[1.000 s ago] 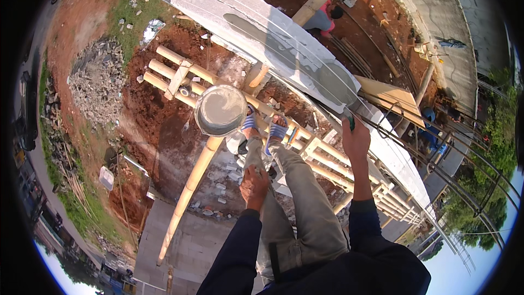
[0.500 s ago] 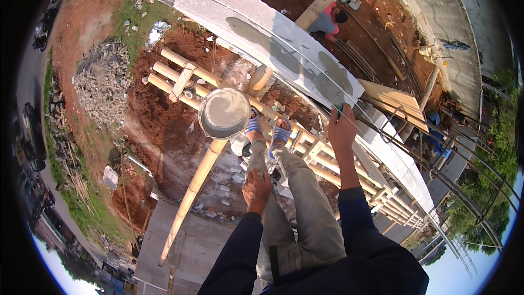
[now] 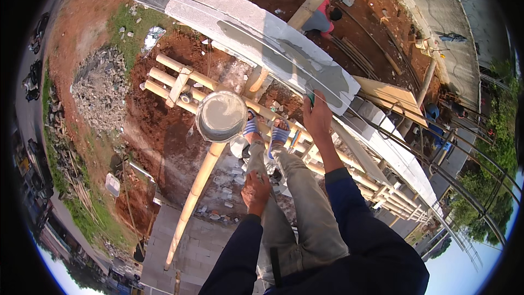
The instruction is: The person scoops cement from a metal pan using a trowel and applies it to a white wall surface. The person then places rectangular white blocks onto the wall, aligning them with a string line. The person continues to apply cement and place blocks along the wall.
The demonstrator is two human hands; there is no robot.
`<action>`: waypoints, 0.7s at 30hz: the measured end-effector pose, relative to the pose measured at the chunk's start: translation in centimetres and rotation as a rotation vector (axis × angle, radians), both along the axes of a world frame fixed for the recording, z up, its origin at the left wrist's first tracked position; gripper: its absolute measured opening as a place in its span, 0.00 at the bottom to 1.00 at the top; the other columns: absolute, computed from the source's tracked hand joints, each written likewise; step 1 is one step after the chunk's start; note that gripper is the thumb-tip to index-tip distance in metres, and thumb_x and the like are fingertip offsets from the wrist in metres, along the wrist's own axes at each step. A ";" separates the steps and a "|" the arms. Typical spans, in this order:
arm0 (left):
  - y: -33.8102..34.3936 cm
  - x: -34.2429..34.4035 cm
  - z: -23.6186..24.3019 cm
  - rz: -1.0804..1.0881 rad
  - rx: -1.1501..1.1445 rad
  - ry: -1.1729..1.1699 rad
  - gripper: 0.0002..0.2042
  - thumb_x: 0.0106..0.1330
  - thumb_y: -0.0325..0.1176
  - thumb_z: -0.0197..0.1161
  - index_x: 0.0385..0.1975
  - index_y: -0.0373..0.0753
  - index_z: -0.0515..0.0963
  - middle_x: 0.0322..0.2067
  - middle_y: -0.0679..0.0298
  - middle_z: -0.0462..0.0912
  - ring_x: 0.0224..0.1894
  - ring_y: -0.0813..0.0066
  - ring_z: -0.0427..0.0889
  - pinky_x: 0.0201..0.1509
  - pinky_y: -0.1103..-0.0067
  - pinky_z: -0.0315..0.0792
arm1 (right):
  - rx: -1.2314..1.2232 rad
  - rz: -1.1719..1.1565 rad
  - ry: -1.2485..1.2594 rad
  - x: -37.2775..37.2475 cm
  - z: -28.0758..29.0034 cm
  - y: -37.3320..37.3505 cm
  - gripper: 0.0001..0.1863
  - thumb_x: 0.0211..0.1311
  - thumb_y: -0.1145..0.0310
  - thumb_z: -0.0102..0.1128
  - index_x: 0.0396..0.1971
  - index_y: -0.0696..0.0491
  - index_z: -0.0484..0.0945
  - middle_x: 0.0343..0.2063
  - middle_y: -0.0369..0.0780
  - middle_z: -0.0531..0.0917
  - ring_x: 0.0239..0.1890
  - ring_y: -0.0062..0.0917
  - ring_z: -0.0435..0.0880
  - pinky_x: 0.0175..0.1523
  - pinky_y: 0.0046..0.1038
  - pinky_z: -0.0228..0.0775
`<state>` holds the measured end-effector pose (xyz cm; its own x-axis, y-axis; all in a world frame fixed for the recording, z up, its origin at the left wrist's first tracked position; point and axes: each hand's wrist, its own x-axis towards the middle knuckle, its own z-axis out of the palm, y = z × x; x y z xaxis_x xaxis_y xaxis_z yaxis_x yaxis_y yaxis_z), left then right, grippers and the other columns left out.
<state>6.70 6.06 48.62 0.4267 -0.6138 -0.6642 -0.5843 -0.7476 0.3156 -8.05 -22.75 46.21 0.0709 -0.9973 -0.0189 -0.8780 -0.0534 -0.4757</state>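
Observation:
My right hand (image 3: 318, 110) grips the green handle of a tool (image 3: 310, 96) at the mortar-smeared edge of a long pale block wall (image 3: 262, 27); the tool's working end is hard to make out. My left hand (image 3: 255, 191) rests on my left leg, fingers slightly bent, nothing visible in it. A round bucket of grey mortar (image 3: 221, 112) stands on bamboo poles (image 3: 183, 98) left of my feet, which are in striped sandals (image 3: 278, 134). A line of string runs along the block wall.
A bamboo scaffold drops away below and rightward. Bent rebar (image 3: 458, 169) juts out at the right, beside a plywood board (image 3: 393, 101). A person (image 3: 322, 19) in pink works on the ground beyond the wall. Rubble (image 3: 101, 90) and a road with vehicles lie at the left.
My right hand with the tool has moved left and up along the wall's near edge. My left hand stays on my leg.

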 end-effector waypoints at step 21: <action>0.2 0.3 0.0 -0.026 0.015 0.013 0.17 0.72 0.43 0.62 0.51 0.38 0.77 0.47 0.48 0.85 0.46 0.42 0.87 0.46 0.53 0.81 | 0.391 -0.806 -0.638 -6.5 1.4 0.8 0.22 0.78 0.54 0.60 0.37 0.62 0.78 0.19 0.38 0.73 0.20 0.23 0.70 0.27 0.33 0.64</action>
<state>6.99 6.27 48.63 0.4018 -0.6150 -0.6785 -0.5997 -0.7367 0.3125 -14.56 -21.99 47.65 -0.4898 -0.6884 -0.5350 -0.1742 0.6786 -0.7136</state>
